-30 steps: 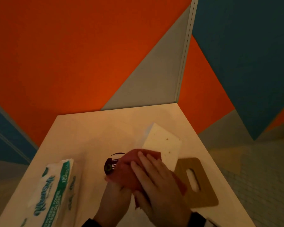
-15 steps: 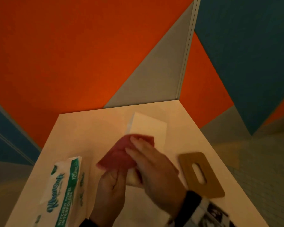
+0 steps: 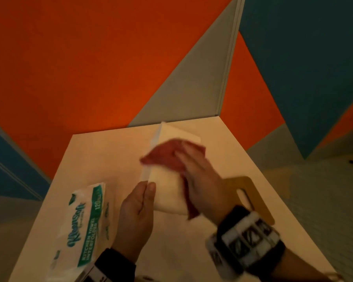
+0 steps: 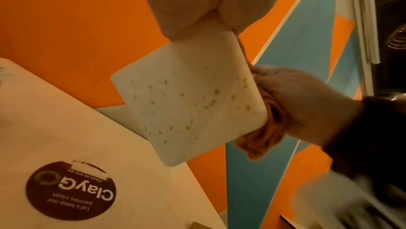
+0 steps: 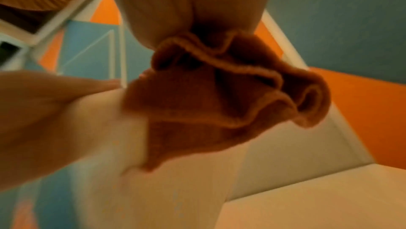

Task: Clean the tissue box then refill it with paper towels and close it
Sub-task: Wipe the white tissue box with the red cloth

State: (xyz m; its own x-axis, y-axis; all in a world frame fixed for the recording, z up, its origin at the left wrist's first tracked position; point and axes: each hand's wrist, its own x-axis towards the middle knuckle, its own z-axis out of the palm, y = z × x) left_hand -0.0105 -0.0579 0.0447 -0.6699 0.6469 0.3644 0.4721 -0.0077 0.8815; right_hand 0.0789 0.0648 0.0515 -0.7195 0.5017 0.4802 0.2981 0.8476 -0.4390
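The white tissue box (image 3: 167, 188) is held up off the table, tilted on edge. My left hand (image 3: 138, 208) grips its near corner between thumb and fingers. In the left wrist view the box (image 4: 189, 97) shows a face with many brown spots. My right hand (image 3: 200, 180) presses a dark red cloth (image 3: 165, 157) against the box's upper face; the cloth (image 5: 230, 97) is bunched under the fingers. The pack of paper towels (image 3: 84, 226), white with green print, lies at the table's left. The brown wooden lid (image 3: 251, 196) with a slot lies at the right, partly behind my right wrist.
The pale table (image 3: 102, 155) stands in a corner of orange, grey and blue wall panels (image 3: 90, 58). A round dark sticker (image 4: 70, 189) is on the tabletop below the box. Tiled floor (image 3: 324, 210) lies beyond the table's right edge.
The box has been lifted and turned further on edge, away from me. My right hand with the cloth has slid up along it toward the far end. The left hand's grip is now in view.
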